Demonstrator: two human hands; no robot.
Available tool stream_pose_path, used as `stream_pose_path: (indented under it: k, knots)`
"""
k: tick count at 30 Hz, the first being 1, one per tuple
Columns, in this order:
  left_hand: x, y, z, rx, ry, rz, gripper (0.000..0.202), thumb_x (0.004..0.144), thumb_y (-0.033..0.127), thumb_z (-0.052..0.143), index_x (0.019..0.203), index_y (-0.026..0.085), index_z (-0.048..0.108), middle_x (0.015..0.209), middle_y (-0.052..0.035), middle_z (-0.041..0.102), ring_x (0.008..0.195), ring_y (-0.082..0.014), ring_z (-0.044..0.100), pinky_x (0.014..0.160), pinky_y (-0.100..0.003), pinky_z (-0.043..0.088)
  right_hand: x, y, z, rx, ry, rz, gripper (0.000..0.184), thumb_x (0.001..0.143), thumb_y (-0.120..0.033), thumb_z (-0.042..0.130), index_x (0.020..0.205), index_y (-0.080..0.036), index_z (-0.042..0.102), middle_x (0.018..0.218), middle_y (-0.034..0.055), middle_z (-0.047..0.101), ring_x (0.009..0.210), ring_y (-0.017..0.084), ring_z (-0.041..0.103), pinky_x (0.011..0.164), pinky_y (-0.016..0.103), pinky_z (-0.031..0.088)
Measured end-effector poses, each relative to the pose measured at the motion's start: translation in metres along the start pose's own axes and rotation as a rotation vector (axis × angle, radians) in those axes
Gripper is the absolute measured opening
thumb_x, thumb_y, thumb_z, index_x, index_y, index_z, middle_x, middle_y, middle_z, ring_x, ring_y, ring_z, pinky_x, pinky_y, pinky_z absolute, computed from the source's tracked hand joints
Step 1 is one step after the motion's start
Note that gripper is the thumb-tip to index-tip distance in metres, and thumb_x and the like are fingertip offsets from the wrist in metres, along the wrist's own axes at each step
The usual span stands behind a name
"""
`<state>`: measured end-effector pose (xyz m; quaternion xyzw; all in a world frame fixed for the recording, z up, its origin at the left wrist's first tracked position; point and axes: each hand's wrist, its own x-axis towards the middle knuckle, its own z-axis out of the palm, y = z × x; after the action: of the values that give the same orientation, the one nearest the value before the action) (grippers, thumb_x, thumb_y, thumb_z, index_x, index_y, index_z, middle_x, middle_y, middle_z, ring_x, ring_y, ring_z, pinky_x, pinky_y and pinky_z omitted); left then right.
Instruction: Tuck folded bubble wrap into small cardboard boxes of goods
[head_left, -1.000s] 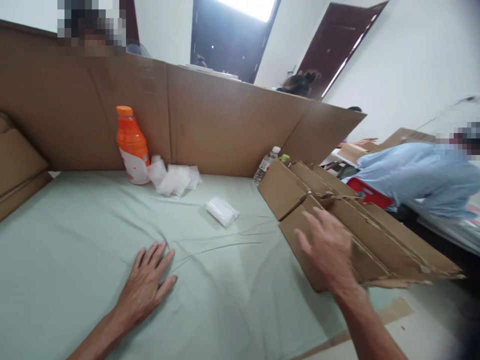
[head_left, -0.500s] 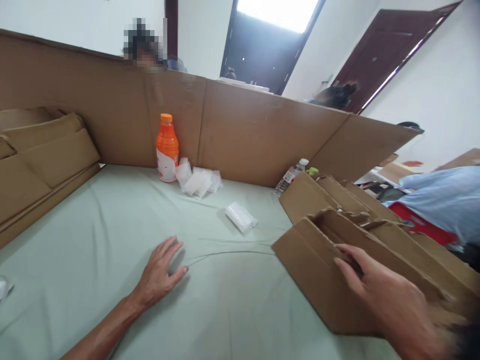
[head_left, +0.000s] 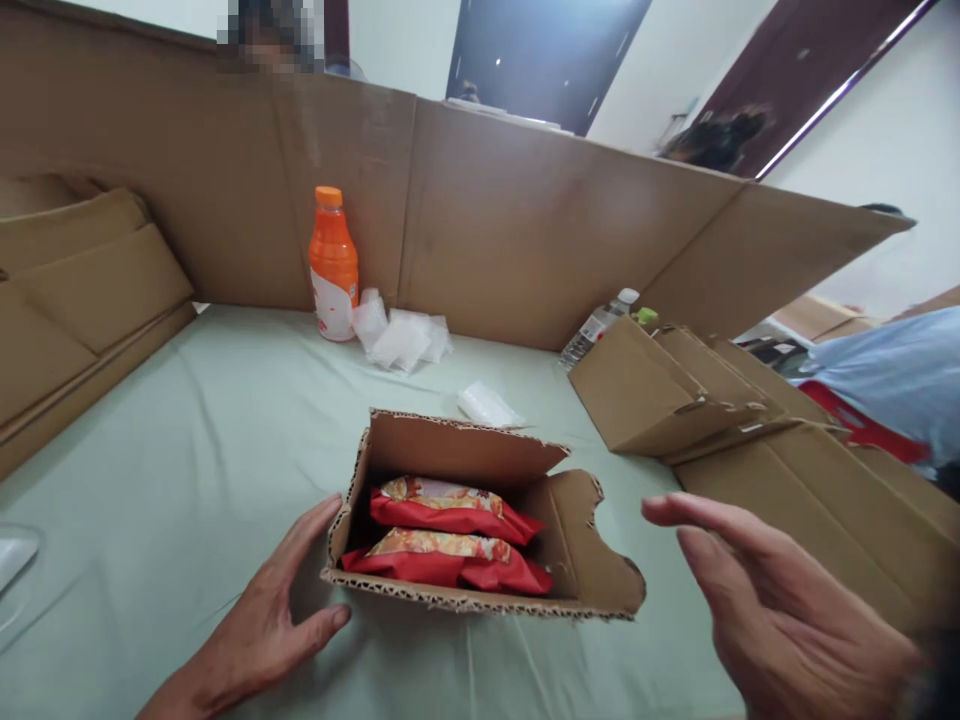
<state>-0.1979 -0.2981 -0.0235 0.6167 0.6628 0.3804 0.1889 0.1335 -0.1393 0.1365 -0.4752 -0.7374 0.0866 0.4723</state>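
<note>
An open cardboard box [head_left: 577, 530] with rough-cut edges sits on the table in front of me. Two red packets with patterned tops, the rear packet [head_left: 450, 505] and the front packet [head_left: 457, 565], lie side by side inside it. My left hand [head_left: 266, 615] is spread at the box's left end, fingertips by its edge; whether they touch it I cannot tell. To the right of the box, my right hand [head_left: 780, 590] is held apart from it, thumb and fingers parted, holding nothing.
Cardboard boxes [head_left: 810, 490] stand on the right, more folded cardboard [head_left: 82, 290] on the left. A cardboard wall [head_left: 525, 220] runs along the back, with an orange bottle [head_left: 332, 265], clear plastic pouches [head_left: 405, 340] and a water bottle [head_left: 600, 328] before it. A bubble-wrap pouch [head_left: 487, 405] lies behind the open box.
The box my right hand gripped on the right now stands in the middle, its packets visible. My right hand has let go of it. My left hand has come lower and nearer.
</note>
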Motion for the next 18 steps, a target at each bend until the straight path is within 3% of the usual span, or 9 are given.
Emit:
stream_pose_path:
  k: [2, 5, 9, 13, 15, 18]
  knots:
    - [0.003, 0.004, 0.002, -0.042, -0.026, -0.012, 0.076, 0.088, 0.046, 0.064, 0.156, 0.031, 0.033, 0.153, -0.0096, 0.049, 0.134, -0.0361, 0.054, 0.107, -0.05, 0.051, -0.016, 0.035, 0.011, 0.03, -0.073, 0.092, 0.018, 0.089, -0.036, 0.067, 0.101, -0.025, 0.075, 0.088, 0.0028, 0.078, 0.08, 0.021, 0.075, 0.08, 0.03, 0.06]
    - [0.01, 0.01, 0.009, -0.111, -0.05, -0.043, 0.073, 0.089, 0.045, 0.062, 0.154, 0.028, 0.037, 0.146, -0.0106, 0.057, 0.131, -0.0351, 0.057, 0.105, -0.047, 0.052, -0.05, 0.069, 0.034, 0.134, -0.407, 0.133, 0.03, 0.083, -0.048, 0.065, 0.095, -0.024, 0.077, 0.087, 0.0058, 0.079, 0.075, 0.024, 0.074, 0.067, 0.031, 0.062]
    - [0.025, 0.007, 0.01, -0.15, 0.047, -0.154, 0.058, 0.084, 0.049, 0.063, 0.135, 0.021, 0.058, 0.124, -0.0124, 0.07, 0.115, -0.0348, 0.066, 0.099, -0.046, 0.055, -0.074, 0.068, 0.067, 0.216, -0.512, 0.271, 0.037, 0.086, -0.051, 0.059, 0.093, -0.019, 0.076, 0.095, 0.0104, 0.079, 0.087, 0.029, 0.073, 0.076, 0.037, 0.061]
    - [0.062, -0.012, -0.002, -0.202, 0.164, -0.285, 0.049, 0.072, 0.052, 0.067, 0.105, 0.017, 0.064, 0.104, -0.0125, 0.074, 0.098, -0.0335, 0.07, 0.082, -0.042, 0.059, -0.043, 0.055, 0.112, 0.38, -0.616, 0.259, 0.024, 0.087, -0.033, 0.054, 0.089, -0.018, 0.072, 0.086, 0.0078, 0.076, 0.087, 0.026, 0.07, 0.078, 0.035, 0.057]
    - [0.085, -0.021, -0.008, -0.225, 0.228, -0.306, 0.048, 0.069, 0.05, 0.067, 0.103, 0.017, 0.06, 0.101, -0.0108, 0.073, 0.094, -0.0311, 0.07, 0.078, -0.038, 0.057, -0.021, 0.051, 0.142, 0.473, -0.636, 0.217, 0.023, 0.085, -0.026, 0.052, 0.095, -0.018, 0.07, 0.09, 0.0068, 0.075, 0.089, 0.024, 0.069, 0.078, 0.033, 0.056]
    - [0.113, -0.032, -0.013, -0.236, 0.323, -0.306, 0.052, 0.068, 0.048, 0.067, 0.108, 0.017, 0.057, 0.1, -0.0078, 0.071, 0.092, -0.0281, 0.068, 0.078, -0.036, 0.056, 0.002, 0.048, 0.183, 0.527, -0.637, 0.164, 0.037, 0.082, -0.02, 0.048, 0.113, -0.019, 0.068, 0.107, 0.0068, 0.074, 0.099, 0.022, 0.067, 0.082, 0.032, 0.056]
